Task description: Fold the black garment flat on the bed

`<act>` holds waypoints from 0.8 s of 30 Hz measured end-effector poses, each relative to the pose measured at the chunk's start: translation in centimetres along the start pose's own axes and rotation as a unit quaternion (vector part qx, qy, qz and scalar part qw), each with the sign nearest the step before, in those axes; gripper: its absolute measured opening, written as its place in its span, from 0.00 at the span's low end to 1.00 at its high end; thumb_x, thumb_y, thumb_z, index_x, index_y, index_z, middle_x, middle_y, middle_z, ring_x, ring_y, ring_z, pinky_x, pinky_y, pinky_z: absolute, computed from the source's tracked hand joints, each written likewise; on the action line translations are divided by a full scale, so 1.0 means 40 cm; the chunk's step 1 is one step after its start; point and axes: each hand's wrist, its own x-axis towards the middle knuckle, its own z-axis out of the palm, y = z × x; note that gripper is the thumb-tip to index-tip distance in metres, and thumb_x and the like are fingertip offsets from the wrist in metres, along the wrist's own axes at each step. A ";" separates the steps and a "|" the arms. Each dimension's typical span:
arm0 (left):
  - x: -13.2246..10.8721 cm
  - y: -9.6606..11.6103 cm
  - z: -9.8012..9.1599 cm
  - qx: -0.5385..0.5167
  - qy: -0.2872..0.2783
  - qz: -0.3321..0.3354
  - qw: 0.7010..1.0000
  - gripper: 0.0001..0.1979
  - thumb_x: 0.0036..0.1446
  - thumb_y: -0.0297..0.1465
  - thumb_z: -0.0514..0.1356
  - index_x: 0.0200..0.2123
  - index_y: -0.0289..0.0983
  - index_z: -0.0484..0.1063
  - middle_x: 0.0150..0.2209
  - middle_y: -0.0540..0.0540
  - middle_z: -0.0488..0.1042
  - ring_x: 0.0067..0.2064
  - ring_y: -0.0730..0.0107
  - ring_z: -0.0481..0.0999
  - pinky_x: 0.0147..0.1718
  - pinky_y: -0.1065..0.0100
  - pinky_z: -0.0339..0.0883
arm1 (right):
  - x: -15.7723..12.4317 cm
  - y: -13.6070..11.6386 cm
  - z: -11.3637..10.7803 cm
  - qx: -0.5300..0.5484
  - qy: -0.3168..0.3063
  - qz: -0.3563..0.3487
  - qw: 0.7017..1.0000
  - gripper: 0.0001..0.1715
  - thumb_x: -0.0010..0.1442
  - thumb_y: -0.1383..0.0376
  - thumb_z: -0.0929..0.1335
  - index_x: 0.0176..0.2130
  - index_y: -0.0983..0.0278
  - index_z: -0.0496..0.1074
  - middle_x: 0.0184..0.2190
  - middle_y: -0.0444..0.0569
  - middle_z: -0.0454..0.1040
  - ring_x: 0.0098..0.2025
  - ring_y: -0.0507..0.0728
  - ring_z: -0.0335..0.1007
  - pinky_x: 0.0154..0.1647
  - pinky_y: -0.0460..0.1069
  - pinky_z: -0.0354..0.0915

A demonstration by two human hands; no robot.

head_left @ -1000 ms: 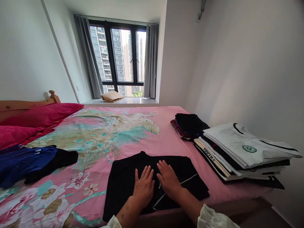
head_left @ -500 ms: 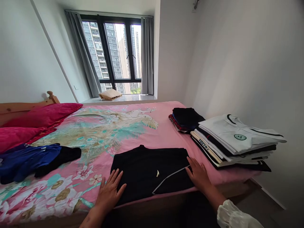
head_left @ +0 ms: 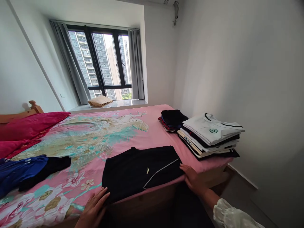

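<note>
A black garment (head_left: 140, 169) with a thin white stripe lies folded flat at the near edge of the pink floral bedspread (head_left: 99, 139). My left hand (head_left: 93, 209) rests flat with fingers spread at the garment's near left corner, over the bed's edge. At the garment's right edge my right hand (head_left: 193, 180) lies flat, fingers stretched out, touching the cloth. Neither hand holds anything.
A stack of folded clothes (head_left: 209, 136) topped by a white shirt sits at the bed's right corner, a smaller dark pile (head_left: 172, 119) behind it. Blue and black clothes (head_left: 28, 171) lie loose at left near red pillows (head_left: 26, 126). A wall is close on the right.
Both hands slid apart from the middle of the black garment to its left and right edges, then drew back toward the bed's near edge. The camera pulled back and turned right.
</note>
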 end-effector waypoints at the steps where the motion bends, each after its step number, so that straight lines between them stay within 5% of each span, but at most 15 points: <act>1: 0.003 -0.001 -0.001 0.001 0.005 0.002 1.000 0.21 0.58 0.34 0.54 0.55 0.48 0.67 0.59 0.48 0.66 0.60 0.59 0.64 0.58 0.50 0.58 | 0.004 0.006 0.005 0.000 0.009 0.005 1.000 0.29 0.57 0.73 0.56 0.57 0.65 0.63 0.58 0.54 0.65 0.61 0.57 0.57 0.62 0.59 0.56; 9: 0.009 -0.008 0.016 -0.041 0.018 -0.030 0.999 0.21 0.56 0.32 0.53 0.53 0.50 0.68 0.58 0.50 0.68 0.59 0.60 0.65 0.60 0.51 0.53 | 0.025 0.023 0.010 -0.062 -0.002 0.062 0.996 0.27 0.57 0.69 0.58 0.56 0.60 0.66 0.56 0.52 0.67 0.58 0.59 0.61 0.58 0.58 0.59; 17: 0.001 -0.018 0.041 -0.059 0.054 -0.053 0.995 0.19 0.56 0.29 0.52 0.51 0.46 0.68 0.55 0.48 0.71 0.57 0.61 0.69 0.59 0.53 0.60 | 0.044 0.012 0.032 -0.040 0.022 0.124 0.991 0.29 0.52 0.69 0.58 0.53 0.60 0.67 0.52 0.51 0.70 0.55 0.60 0.63 0.54 0.58 0.60; 21: 0.003 -0.012 0.037 -0.110 0.082 -0.086 0.987 0.15 0.56 0.30 0.52 0.47 0.45 0.69 0.52 0.48 0.74 0.54 0.62 0.72 0.57 0.53 0.63 | 0.049 0.005 0.021 0.053 0.073 0.136 0.987 0.25 0.52 0.67 0.59 0.48 0.60 0.70 0.50 0.52 0.70 0.55 0.60 0.63 0.56 0.59 0.60; 24: 0.019 0.016 -0.017 -0.161 0.104 -0.145 0.971 0.13 0.57 0.35 0.52 0.45 0.46 0.69 0.49 0.50 0.76 0.51 0.63 0.75 0.50 0.60 0.72 | 0.071 -0.024 -0.020 0.140 0.158 0.155 0.965 0.17 0.53 0.64 0.61 0.41 0.60 0.71 0.50 0.52 0.70 0.55 0.60 0.63 0.58 0.58 0.59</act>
